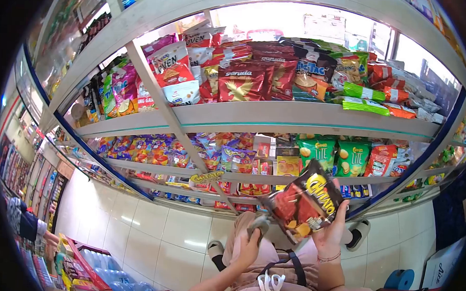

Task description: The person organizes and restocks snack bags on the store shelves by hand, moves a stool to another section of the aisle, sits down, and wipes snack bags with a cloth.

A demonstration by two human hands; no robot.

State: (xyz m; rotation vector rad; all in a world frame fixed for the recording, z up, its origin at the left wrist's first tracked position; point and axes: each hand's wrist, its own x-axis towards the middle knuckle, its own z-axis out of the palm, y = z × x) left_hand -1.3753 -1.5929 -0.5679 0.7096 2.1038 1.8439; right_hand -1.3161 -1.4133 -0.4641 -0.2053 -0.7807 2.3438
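My right hand grips a black and red bag of potato chips, lettered "Chitato", by its right side. The bag is tilted, its front facing up towards me, above my lap. In my left hand a crumpled grey cloth is bunched, just left of the bag and apart from it. Beyond the bag, green chip bags marked "Lite" stand on the lower shelf, beside purple snack packs.
An upper shelf carries red garuda packs and other snacks. A slanted metal post crosses both shelves. Bottled water stands at lower left. A blue roll and a white box are at lower right.
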